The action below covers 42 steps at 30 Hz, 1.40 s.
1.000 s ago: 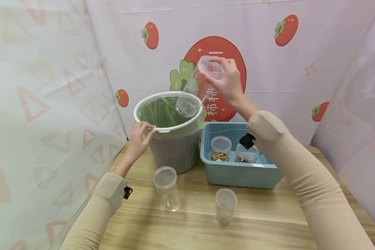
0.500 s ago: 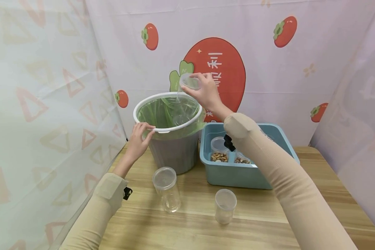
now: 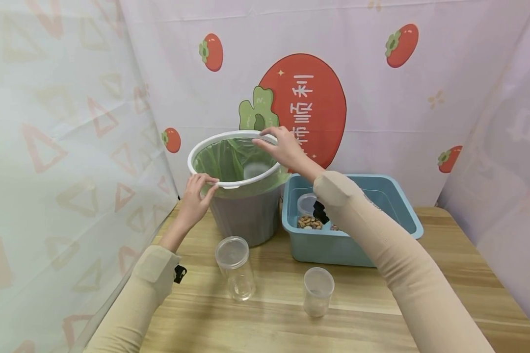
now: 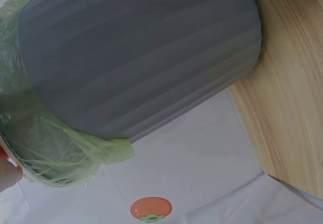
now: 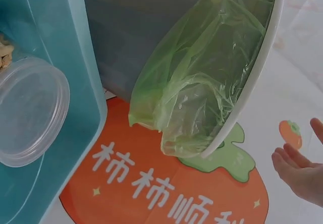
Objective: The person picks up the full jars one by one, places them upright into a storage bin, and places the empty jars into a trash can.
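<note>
In the head view a grey trash can [image 3: 247, 215] with a white rim stands on the table, lined with a green trash bag [image 3: 218, 162]. My left hand [image 3: 196, 198] pinches the rim at the near left side; the left wrist view shows a thumb [image 4: 9, 175] against it. Over the far right of the rim, my right hand [image 3: 284, 147] holds nothing, fingers apart from the thumb. A pale, blurred clear plastic jar [image 3: 255, 170] is inside the can. On the table stand a tall lidded clear jar [image 3: 236, 269] and a smaller translucent cup [image 3: 318, 292].
A blue plastic basin [image 3: 331, 250] stands right of the can. In it are lidded jars of nuts, one with its lid [image 5: 33, 110] plain in the right wrist view; the right forearm partly hides them. A persimmon-printed curtain [image 3: 371, 113] hangs behind the table [image 3: 380, 314].
My right hand lowered the tilted clear jar into the trash can and let it go. The left hand has kept its place on the rim.
</note>
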Available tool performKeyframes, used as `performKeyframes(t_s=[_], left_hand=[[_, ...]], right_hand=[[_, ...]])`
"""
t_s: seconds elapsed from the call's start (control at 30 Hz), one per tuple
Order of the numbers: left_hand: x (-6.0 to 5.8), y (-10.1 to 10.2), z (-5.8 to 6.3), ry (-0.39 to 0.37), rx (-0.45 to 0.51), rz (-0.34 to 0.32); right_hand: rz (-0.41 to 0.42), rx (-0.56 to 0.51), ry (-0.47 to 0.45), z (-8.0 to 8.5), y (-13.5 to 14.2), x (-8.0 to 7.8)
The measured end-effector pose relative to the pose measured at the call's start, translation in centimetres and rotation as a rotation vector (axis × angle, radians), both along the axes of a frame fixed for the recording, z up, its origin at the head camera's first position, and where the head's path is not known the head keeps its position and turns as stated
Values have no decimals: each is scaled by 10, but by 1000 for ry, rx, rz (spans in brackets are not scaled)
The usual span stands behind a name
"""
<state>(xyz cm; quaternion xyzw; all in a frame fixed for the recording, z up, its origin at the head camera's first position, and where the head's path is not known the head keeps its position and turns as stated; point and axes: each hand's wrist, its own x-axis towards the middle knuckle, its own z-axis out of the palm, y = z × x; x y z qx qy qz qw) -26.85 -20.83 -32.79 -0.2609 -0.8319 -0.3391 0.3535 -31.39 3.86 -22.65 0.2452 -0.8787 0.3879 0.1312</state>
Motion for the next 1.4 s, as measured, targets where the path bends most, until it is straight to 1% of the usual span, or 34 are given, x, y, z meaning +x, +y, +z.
performKeyframes(t_s=[0.2,0.33,0.53,0.67,0.83,0.97,1.17,1.4], left_hand=[[1,-1,0,1,8,-2],[1,-1,-1,-4,13,-2],[2,-2,-1,-13,15,5],[1,-2,-1,-6,13,3],[0,-1,-1,7,13,-5],[-1,-1,-2,2,11,-4],[-1,0,-2,-7,11,-4],[-1,1,-2,-7,12,-16]], right_hand=[[43,40,-22,-4,12,10],[77,48,-4,-8,22,18],[152,37,13,-17,37,32],[187,36,20,-27,45,42],[209,57,23,-42,51,55],[229,74,38,-52,55,64],[243,76,22,-64,62,79],[310,50,92,-81,72,98]])
